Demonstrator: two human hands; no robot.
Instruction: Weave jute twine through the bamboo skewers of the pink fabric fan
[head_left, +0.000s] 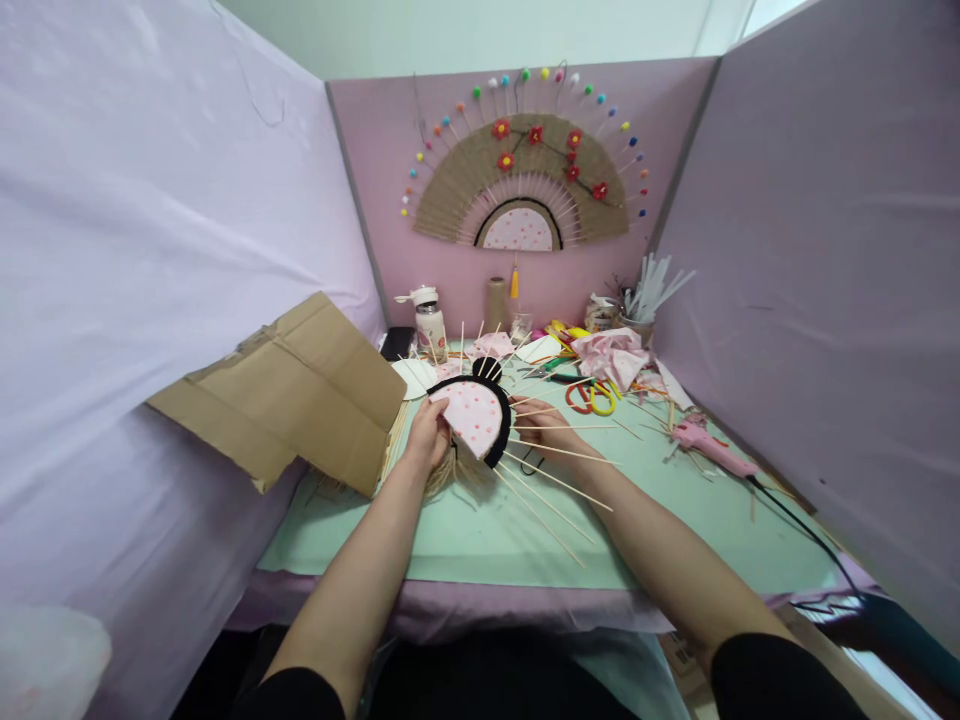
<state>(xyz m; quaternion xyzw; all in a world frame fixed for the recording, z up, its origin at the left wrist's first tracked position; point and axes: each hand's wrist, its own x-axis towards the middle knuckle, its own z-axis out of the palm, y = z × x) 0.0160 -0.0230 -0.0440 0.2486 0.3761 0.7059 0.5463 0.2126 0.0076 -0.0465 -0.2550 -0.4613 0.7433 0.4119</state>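
Tilted above the table is a half-round fan base (474,412), covered in pink dotted cloth and edged with a black band. Thin wooden sticks (559,447) spread out from the band like rays. My left hand (430,432) is closed on the straight edge, its thumb over the cloth. At the opposite side my right hand (541,425) has its curled fingers at the black band, among the sticks; its fingertips are partly hidden. Frayed tan strands (454,478) lie under the base, and a round black piece (487,371) shows behind it.
A finished fan (551,150) hangs on the back panel. Cardboard (300,390) leans at left. Behind my hands are a white bottle (430,325), a cardboard tube (496,305), scissors (589,398) and crumpled pink cloth (611,355). A pink glue gun (712,447) with a cord lies right.
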